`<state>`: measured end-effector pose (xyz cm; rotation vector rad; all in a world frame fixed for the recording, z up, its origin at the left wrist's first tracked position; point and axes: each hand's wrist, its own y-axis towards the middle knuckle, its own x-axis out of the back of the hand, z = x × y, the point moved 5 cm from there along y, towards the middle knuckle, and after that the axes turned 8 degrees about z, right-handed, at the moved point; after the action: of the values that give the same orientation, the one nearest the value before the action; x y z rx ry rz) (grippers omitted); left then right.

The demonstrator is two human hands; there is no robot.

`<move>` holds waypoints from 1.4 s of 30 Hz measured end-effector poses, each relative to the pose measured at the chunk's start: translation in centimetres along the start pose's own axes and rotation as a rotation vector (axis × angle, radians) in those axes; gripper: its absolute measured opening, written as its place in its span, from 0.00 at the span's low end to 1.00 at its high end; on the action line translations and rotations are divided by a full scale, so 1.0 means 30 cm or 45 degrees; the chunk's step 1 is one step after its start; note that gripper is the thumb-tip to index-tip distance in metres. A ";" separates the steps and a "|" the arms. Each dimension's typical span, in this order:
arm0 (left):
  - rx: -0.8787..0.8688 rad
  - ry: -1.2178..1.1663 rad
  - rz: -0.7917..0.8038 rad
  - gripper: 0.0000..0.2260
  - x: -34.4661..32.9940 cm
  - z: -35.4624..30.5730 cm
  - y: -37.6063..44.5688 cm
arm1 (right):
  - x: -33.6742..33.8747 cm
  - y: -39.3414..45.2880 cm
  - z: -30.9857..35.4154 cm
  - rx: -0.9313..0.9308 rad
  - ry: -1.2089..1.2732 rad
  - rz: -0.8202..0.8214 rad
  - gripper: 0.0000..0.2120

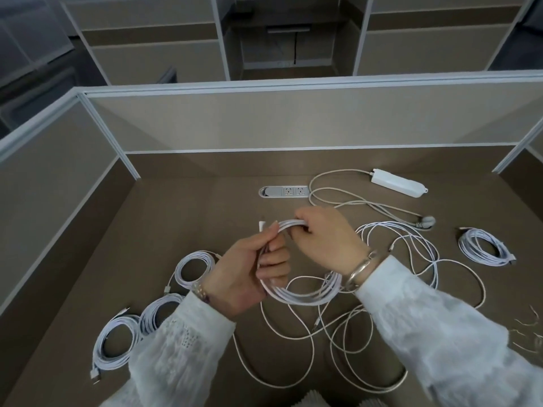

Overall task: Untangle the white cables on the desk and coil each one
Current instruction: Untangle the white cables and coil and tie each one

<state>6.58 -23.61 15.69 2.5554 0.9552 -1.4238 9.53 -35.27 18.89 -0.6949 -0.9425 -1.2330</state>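
Note:
Over the middle of the brown desk (182,207) I hold a half-wound white cable coil (305,296). My left hand (246,271) grips its left side, and my right hand (323,239) pinches the strands at its top. Loose white cable (296,339) trails from the coil in tangled loops across the desk below and to the right of my hands. Three finished coils lie on the left (194,267), (158,314), (113,345). Another finished coil (484,246) lies at the far right.
A white power strip (398,182) with its grey cord (332,188) and plug (426,221) lies at the back right. A socket panel (283,191) is set into the desk. Partition walls (264,121) close off the back and left. Thin wire ties (529,330) lie at the right edge.

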 end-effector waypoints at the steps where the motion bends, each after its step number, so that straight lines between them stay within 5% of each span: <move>1: -0.005 -0.022 -0.002 0.17 -0.003 0.004 0.002 | -0.006 0.003 0.000 -0.007 -0.004 -0.028 0.14; 6: -0.002 0.240 -0.096 0.18 -0.003 -0.029 -0.002 | -0.039 0.022 -0.051 0.012 0.563 0.012 0.16; 10: 0.107 0.351 -0.160 0.19 0.000 -0.058 -0.019 | -0.081 0.030 -0.053 0.031 0.689 0.076 0.14; 13: 0.027 0.298 -0.222 0.19 0.004 -0.097 -0.037 | -0.119 0.021 -0.078 0.029 1.264 0.147 0.09; 16: -0.155 0.175 -0.284 0.19 0.030 -0.159 -0.074 | -0.256 -0.026 -0.146 -0.193 1.710 0.488 0.35; 19: -0.323 0.107 -0.337 0.19 0.062 -0.223 -0.120 | -0.362 -0.091 -0.201 -0.255 1.451 0.708 0.38; 25: -0.533 0.111 -0.369 0.20 0.119 -0.331 -0.217 | -0.371 -0.146 -0.315 -0.237 0.715 0.783 0.19; 32: -0.639 0.106 -0.407 0.23 0.159 -0.374 -0.281 | -0.246 -0.155 -0.537 -0.536 0.766 0.520 0.18; 36: -0.599 0.169 -0.470 0.21 0.169 -0.348 -0.251 | -0.202 -0.136 -0.516 -0.711 1.325 0.293 0.13; 38: -0.565 0.164 -0.460 0.21 0.174 -0.326 -0.223 | -0.161 -0.115 -0.437 -0.641 1.496 0.232 0.11; 42: -0.509 0.223 -0.458 0.23 0.177 -0.282 -0.166 | -0.052 -0.101 -0.217 -0.233 1.337 0.030 0.09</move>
<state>12.22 -14.15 17.51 2.3123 1.6075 -0.9443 7.89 -40.81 14.33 -0.1175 0.0490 -1.4212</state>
